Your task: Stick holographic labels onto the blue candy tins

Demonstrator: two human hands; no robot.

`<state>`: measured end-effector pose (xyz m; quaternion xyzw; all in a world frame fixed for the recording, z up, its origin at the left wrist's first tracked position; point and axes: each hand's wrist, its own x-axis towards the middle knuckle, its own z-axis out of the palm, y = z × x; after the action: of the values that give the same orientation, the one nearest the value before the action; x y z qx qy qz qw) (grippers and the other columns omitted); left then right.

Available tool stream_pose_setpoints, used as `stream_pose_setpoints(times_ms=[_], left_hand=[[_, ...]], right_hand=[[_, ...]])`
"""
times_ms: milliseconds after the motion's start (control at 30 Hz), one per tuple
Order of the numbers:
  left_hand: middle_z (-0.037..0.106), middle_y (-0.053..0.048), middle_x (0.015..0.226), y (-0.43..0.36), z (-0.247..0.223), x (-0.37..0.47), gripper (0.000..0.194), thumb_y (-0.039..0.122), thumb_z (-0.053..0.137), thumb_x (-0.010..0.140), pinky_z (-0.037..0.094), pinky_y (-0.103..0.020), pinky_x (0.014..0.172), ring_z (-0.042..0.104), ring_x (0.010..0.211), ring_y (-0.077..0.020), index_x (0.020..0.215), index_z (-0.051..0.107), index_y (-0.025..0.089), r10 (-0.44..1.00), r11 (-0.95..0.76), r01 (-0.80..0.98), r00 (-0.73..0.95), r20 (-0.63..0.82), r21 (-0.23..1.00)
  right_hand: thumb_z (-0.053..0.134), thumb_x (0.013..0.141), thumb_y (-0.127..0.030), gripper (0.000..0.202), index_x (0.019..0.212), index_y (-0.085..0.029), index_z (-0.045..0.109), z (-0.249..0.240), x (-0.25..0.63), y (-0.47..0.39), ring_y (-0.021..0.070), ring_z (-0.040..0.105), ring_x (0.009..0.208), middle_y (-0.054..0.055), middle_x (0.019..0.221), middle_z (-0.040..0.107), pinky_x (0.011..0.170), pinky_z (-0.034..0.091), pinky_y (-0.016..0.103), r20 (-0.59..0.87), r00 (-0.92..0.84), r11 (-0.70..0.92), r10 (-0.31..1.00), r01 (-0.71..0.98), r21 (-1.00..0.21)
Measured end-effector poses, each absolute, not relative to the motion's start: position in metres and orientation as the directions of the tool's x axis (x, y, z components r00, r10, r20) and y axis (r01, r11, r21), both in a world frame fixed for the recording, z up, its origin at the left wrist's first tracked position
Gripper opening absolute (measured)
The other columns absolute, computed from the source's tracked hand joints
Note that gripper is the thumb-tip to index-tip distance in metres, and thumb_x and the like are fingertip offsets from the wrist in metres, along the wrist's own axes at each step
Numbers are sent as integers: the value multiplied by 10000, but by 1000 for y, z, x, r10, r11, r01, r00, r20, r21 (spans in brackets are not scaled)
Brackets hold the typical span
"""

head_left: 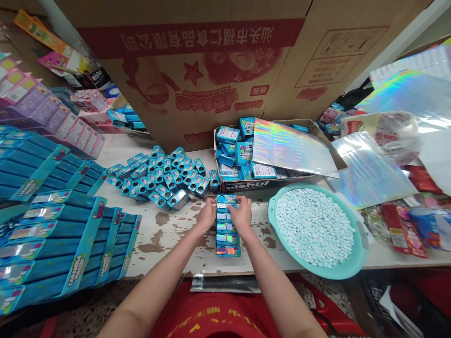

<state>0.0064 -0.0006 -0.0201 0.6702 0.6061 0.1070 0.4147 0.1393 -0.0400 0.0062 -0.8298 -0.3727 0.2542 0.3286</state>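
Note:
A column of several small blue boxes (227, 228) lies on the worn white table in front of me, some with shiny stickers on their faces. My left hand (207, 214) touches the left side of the column near its far end, fingers bent against the boxes. On the right side, my right hand (241, 212) has its fingers pressed on the upper boxes. Beyond and left of my hands is a loose group of small blue boxes (169, 176) with dark round openings. A turquoise basin (273, 220) full of pale blue candies stands to the right.
An open carton (253, 186) of blue boxes with a holographic sheet (292, 148) on top stands behind my hands. A large cardboard box (211, 70) rises at the back. Stacked blue display boxes (81, 244) fill the left; more holographic sheets (375, 173) lie right.

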Motion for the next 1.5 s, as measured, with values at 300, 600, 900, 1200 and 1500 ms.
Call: stream_pose_setpoints(times_ms=[300, 600, 900, 1200, 1500], left_hand=[[517, -97, 1321, -28, -4, 10, 471, 447, 293, 905, 331, -366, 1014, 443, 1225, -244, 1223, 513, 177, 877, 83, 550, 356, -323, 831], [416, -47, 1425, -49, 6, -92, 566, 502, 500, 813, 205, -420, 1106, 307, 1336, -283, 1319, 485, 249, 645, 57, 586, 597, -478, 808], [677, -72, 1013, -129, -15, -127, 339, 441, 531, 789, 416, -314, 884, 585, 952, -211, 934, 683, 175, 548, 261, 465, 650, -527, 846], [550, 36, 541, -126, -26, -99, 329, 436, 698, 578, 326, -216, 514, 460, 490, -94, 634, 554, 146, 614, 709, 139, 361, -702, 691], [586, 26, 574, -127, -36, -100, 328, 408, 710, 584, 347, -218, 531, 492, 503, -96, 730, 620, 128, 619, 716, 105, 361, -698, 690]], right_hand=[[636, 614, -390, 323, 841, -193, 518, -16, 144, -42, 206, 539, 748, 46, 849, 553, 650, 408, 300, -152, 605, -468, 781, 406, -785], [504, 717, -362, 271, 890, -162, 565, -14, 161, -67, 161, 543, 656, 80, 928, 579, 652, 455, 311, -141, 573, -391, 807, 341, -855], [528, 794, -391, 238, 876, -175, 587, 19, 138, -132, 142, 539, 655, 58, 905, 595, 634, 467, 291, -83, 451, -258, 889, 342, -903], [425, 898, -214, 215, 1009, -218, 609, 24, 88, -165, 188, 582, 836, 66, 868, 613, 731, 491, 303, 143, -9, 113, 990, 663, -741], [511, 843, -118, 303, 1132, -182, 569, -8, 62, -183, 222, 543, 905, 98, 987, 604, 793, 501, 347, 39, -367, 351, 929, 845, -404]])
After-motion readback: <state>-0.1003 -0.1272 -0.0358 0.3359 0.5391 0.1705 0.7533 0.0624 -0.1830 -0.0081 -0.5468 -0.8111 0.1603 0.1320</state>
